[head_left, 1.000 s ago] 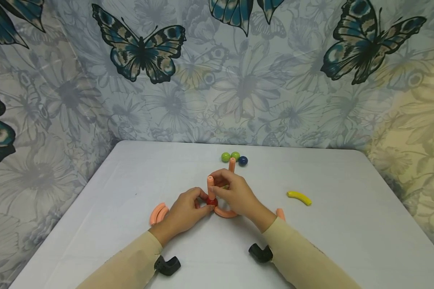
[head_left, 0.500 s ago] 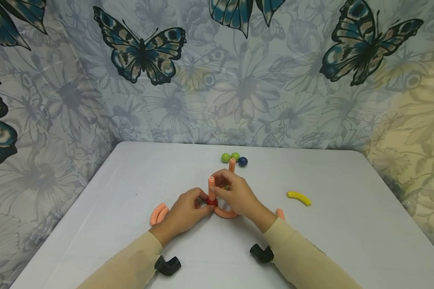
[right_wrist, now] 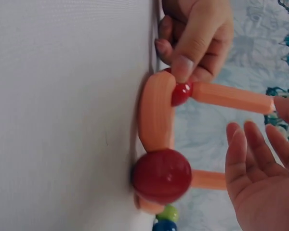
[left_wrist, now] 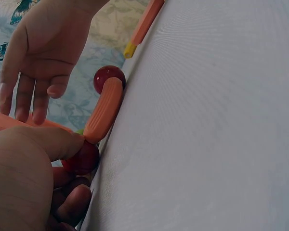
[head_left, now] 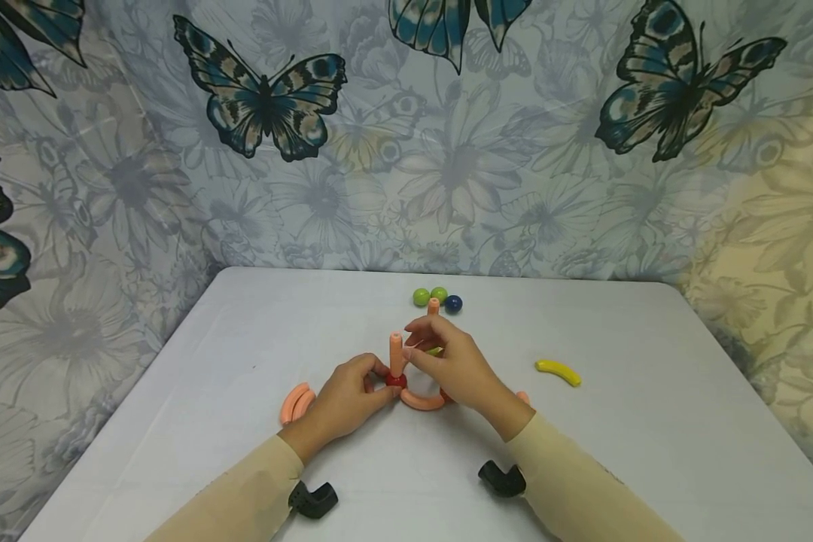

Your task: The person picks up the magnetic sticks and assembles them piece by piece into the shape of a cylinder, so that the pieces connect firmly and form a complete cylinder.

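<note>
My left hand (head_left: 348, 395) pinches a small red ball (head_left: 396, 381) between thumb and fingers, close to the white table. From that ball a straight orange stick (head_left: 396, 355) stands upright. A curved orange piece (head_left: 421, 400) joins it to a second red ball (right_wrist: 162, 176), mostly behind my right hand in the head view. Another upright orange stick (head_left: 433, 306) rises from this second ball. My right hand (head_left: 464, 369) is beside the first stick, fingers loosely extended and thumb near it, holding nothing. A green part (head_left: 435, 351) shows between its fingers, farther back.
Two green balls (head_left: 421, 297) and a dark blue ball (head_left: 453, 304) lie at the back. A curved yellow piece (head_left: 558, 373) is to the right. Curved orange pieces (head_left: 296, 403) lie left of my left hand; another orange piece (head_left: 523, 396) is partly behind my right wrist.
My right hand has let go of the upright orange stick and drawn slightly right. The stick stays upright, while my left hand keeps its pinch on the red ball.
</note>
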Demonstrator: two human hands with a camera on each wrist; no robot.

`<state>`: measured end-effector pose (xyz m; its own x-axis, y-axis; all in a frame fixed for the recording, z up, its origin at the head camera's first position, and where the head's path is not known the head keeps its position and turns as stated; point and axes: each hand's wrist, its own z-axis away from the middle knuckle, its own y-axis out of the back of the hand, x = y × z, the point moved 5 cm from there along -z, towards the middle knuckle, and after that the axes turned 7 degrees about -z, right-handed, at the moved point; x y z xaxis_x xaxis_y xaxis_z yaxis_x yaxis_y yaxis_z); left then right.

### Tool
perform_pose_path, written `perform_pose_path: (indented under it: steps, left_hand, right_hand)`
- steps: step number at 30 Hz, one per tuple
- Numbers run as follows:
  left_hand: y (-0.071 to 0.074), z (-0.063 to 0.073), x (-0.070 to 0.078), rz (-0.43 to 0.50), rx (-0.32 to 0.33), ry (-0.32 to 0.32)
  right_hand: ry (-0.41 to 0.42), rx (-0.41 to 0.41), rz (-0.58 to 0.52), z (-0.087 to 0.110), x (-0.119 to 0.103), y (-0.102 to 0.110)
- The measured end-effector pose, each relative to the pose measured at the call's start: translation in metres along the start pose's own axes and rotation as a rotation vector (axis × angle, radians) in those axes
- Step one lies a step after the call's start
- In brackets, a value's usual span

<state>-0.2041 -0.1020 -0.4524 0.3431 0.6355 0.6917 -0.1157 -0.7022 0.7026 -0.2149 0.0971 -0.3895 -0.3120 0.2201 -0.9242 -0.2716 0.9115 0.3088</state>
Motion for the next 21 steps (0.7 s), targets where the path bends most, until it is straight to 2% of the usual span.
perform_pose_path:
  steps: [6, 13, 21]
  left_hand:
    - [-0.001, 0.001, 0.000, 0.002, -0.003, 0.003]
    - [-0.001, 0.000, 0.002, -0.013, -0.006, 0.020]
    - [-0.001, 0.000, 0.001, -0.009, 0.001, 0.016]
  right_hand:
    - [0.055, 0.031, 0.002, 0.015, -0.006, 0.024]
    - [0.009, 0.082, 0.025, 0.037, -0.004, 0.058]
    - [-0.013, 0.119, 0.015, 0.060, 0.013, 0.090]
